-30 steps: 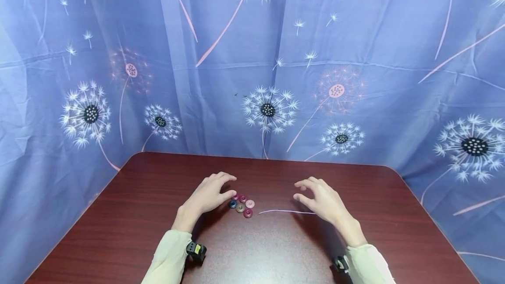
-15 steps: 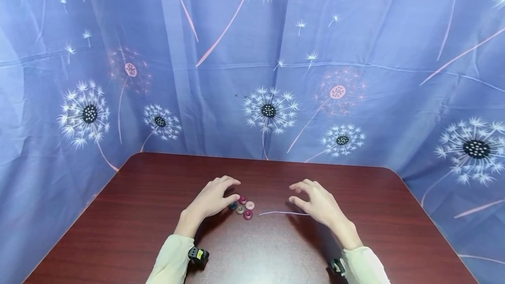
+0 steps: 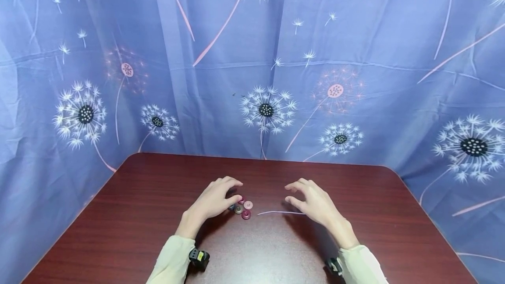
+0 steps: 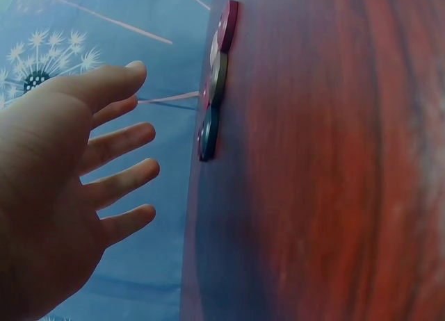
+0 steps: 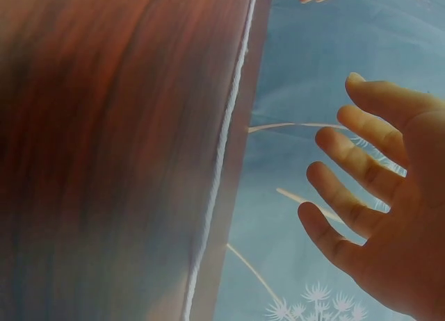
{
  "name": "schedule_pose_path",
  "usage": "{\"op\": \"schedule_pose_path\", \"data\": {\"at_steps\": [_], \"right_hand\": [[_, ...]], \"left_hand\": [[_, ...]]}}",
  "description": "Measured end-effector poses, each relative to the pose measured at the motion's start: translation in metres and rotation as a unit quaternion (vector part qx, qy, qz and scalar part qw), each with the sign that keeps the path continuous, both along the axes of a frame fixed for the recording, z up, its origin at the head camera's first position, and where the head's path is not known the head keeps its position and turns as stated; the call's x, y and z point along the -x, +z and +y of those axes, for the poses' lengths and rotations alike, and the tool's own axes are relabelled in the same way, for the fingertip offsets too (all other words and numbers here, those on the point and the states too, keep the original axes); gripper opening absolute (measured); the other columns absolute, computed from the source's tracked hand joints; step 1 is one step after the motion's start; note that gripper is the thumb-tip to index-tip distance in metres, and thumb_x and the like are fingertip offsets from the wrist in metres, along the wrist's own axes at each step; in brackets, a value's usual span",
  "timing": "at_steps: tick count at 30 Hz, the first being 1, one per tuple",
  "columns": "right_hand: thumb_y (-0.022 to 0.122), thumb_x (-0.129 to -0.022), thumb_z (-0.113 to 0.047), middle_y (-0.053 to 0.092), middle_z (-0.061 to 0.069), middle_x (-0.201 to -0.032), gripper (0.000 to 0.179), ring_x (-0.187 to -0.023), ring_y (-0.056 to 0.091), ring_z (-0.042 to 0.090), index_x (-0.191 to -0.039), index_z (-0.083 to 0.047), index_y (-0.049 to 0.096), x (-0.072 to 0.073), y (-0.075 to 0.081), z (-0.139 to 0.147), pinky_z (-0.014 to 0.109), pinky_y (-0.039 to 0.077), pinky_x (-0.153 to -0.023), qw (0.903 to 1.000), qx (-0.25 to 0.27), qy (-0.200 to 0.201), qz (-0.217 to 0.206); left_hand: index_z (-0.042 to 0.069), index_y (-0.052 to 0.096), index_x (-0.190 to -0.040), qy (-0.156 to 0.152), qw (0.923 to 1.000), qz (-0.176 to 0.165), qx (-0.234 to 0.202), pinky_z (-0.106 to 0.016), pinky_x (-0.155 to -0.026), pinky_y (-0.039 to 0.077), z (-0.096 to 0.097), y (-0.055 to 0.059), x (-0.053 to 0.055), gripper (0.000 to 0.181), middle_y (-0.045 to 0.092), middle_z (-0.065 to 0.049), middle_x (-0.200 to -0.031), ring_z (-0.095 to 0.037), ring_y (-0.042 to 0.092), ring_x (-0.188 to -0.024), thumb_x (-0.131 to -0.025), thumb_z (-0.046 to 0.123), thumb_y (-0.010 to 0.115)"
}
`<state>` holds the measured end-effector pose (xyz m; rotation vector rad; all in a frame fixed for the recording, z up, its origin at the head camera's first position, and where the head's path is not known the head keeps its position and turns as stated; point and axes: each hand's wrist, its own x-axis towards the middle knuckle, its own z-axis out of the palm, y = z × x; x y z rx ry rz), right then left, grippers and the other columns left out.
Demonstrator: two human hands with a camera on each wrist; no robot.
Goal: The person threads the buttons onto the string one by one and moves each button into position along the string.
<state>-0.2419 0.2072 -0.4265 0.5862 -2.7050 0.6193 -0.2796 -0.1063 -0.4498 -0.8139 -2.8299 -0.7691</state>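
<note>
Several buttons lie in a small cluster on the table, among them a pink button [image 3: 248, 205], a dark red button [image 3: 246, 214], an olive button [image 3: 238, 209] and a dark blue button [image 4: 208, 135]. My left hand [image 3: 215, 198] hovers above the cluster's left side, fingers spread and relaxed, hiding part of it in the head view. It holds nothing. A thin pale cord [image 3: 280, 212] stretches across the table right of the buttons. Above its right end hovers my right hand [image 3: 315, 203], fingers loosely bent and apart from the cord [image 5: 224, 133]; its palm holds nothing.
The dark reddish wooden table [image 3: 252, 249] has rounded far corners. A blue curtain [image 3: 221, 113] with dandelion prints hangs behind it and along both sides. Black wrist cameras are strapped at both sleeves.
Both hands have drifted a little inward. My left hand has moved right and now covers more of the buttons; my right hand has moved left above the cord. Buttons and cord lie still.
</note>
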Motion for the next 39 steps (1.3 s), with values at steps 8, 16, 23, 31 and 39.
{"op": "schedule_pose_path", "data": {"at_steps": [8,16,23,31,39], "right_hand": [[0.076,-0.085,-0.030,0.068,-0.006,-0.100,0.029,-0.099,0.061,0.016,-0.112,-0.020,0.073,-0.001,-0.001,-0.004,0.039,0.051,-0.079,0.9999,-0.006,0.008,0.003],[0.076,-0.085,-0.031,0.068,-0.006,-0.100,0.029,-0.099,0.061,0.014,-0.112,-0.021,0.073,-0.002,-0.001,-0.010,0.039,0.052,-0.079,0.9999,-0.003,0.013,-0.006],[0.074,-0.087,-0.031,0.067,-0.008,-0.102,0.027,-0.101,0.061,0.014,-0.113,-0.022,0.072,-0.003,-0.002,-0.017,0.040,0.052,-0.082,0.9993,0.002,0.018,-0.033],[0.073,-0.088,-0.032,0.066,-0.011,-0.103,0.024,-0.101,0.061,0.012,-0.111,-0.024,0.072,-0.005,-0.003,-0.025,0.037,0.051,-0.081,0.9985,-0.007,0.019,-0.050],[0.073,-0.088,-0.033,0.066,-0.012,-0.103,0.025,-0.099,0.062,0.010,-0.111,-0.025,0.072,-0.007,-0.004,-0.028,0.037,0.052,-0.082,0.9980,-0.004,0.026,-0.057]], "left_hand": [[0.018,0.064,-0.129,-0.018,0.9998,0.002,-0.006,-0.050,-0.108,0.038,0.008,0.002,-0.002,0.037,0.062,0.000,-0.129,-0.029,0.055,-0.124,-0.094,0.031,0.066],[0.017,0.063,-0.129,-0.024,0.9997,-0.004,-0.002,-0.050,-0.108,0.038,0.010,0.001,-0.004,0.037,0.063,0.001,-0.127,-0.028,0.055,-0.123,-0.095,0.030,0.065],[0.019,0.064,-0.127,-0.027,0.9996,-0.005,0.008,-0.049,-0.107,0.039,0.012,-0.002,-0.002,0.038,0.063,0.002,-0.126,-0.027,0.056,-0.121,-0.094,0.036,0.066],[0.019,0.065,-0.125,-0.044,0.9987,-0.012,0.020,-0.046,-0.107,0.039,0.016,-0.002,-0.003,0.036,0.063,0.002,-0.127,-0.023,0.055,-0.122,-0.095,0.039,0.065],[0.019,0.068,-0.121,-0.043,0.9985,-0.028,0.019,-0.046,-0.109,0.038,0.020,-0.005,-0.002,0.033,0.059,0.000,-0.133,-0.025,0.053,-0.125,-0.095,0.040,0.064]]}}
